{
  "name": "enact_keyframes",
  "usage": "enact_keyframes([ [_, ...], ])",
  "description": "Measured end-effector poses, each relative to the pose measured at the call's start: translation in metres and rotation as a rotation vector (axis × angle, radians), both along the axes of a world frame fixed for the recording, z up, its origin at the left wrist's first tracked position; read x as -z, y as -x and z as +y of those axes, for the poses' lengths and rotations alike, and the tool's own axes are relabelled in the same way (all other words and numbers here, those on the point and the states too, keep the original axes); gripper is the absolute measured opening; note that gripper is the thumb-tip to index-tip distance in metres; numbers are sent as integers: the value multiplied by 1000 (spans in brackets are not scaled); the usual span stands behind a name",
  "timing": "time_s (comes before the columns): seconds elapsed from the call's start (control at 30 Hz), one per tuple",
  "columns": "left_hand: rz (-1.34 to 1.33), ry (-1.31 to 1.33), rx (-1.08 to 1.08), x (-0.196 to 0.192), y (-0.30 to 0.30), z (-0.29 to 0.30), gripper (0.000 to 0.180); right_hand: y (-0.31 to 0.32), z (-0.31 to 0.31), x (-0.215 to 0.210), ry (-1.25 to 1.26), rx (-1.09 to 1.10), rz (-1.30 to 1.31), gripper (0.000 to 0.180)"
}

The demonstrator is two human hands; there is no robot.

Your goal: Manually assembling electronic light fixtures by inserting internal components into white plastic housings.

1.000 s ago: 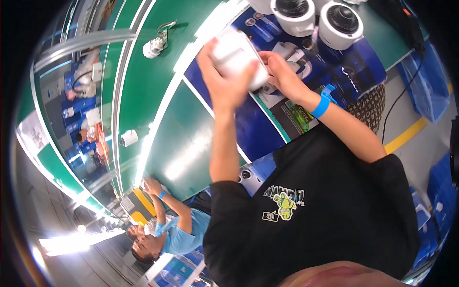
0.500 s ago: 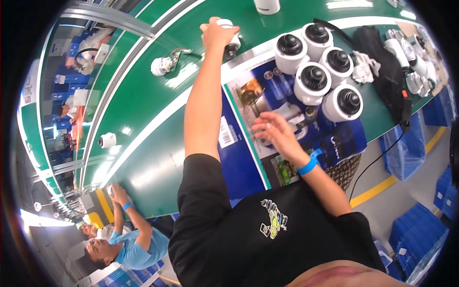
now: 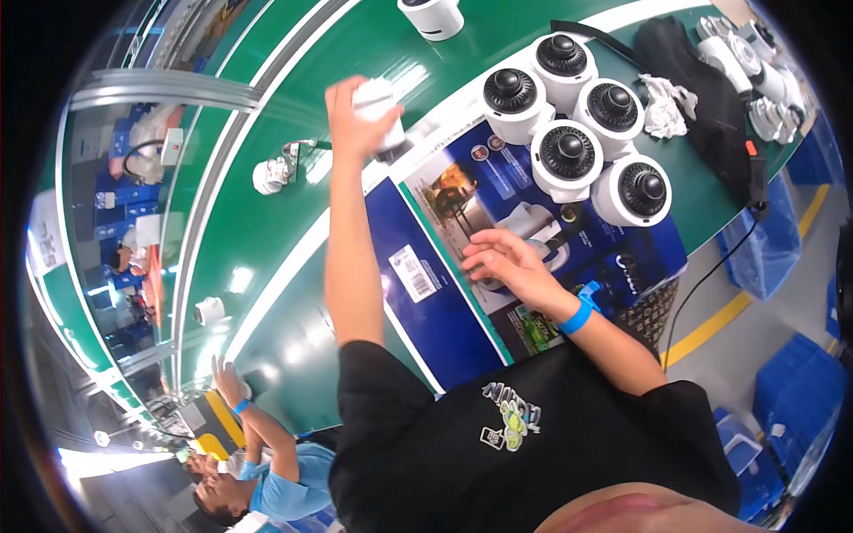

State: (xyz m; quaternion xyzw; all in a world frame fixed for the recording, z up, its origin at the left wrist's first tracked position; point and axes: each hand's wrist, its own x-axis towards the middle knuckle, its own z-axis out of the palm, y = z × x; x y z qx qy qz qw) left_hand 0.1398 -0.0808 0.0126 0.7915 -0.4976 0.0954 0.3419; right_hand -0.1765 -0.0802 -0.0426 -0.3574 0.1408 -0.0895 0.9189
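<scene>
Clearly, the left hand (image 3: pixel 357 123) has its fingers round a white housing (image 3: pixel 375 92) above the bench (image 3: pixel 498 35), best gripped, I'd say, by its sides; the right hand (image 3: pixel 511 265), fingers loose and empty, hovers over blue printed cardboard (image 3: pixel 450 324).

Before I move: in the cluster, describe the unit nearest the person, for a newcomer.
On the green bench lies a blue printed sheet, the person's right hand over it. Beyond that hand, rightward, stand five white, black-topped units. The target unit is rightmost, closer to the person than the other four.
</scene>
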Motion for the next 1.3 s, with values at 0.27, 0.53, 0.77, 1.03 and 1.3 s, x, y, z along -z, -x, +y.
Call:
enact_keyframes([
  [0.27,111,327,-4,11,34,38,64,0,-1,4,9,-4,-33,30],
  [0.53,79,381,-74,15,29,34,67,-1,-5,6,-8,9,-55,31],
  [0.77,111,-262,-592,-20,-38,-10,76,-1,-1,12,-75,15,-34,29],
  [1.03,229,-542,-685,-11,-124,-4,72,-4,5,12,-166,-27,-91,29],
  [1.3,-127,65,-396,-35,-87,-51,63,-5,0,6,-140,-30,-91,31],
])
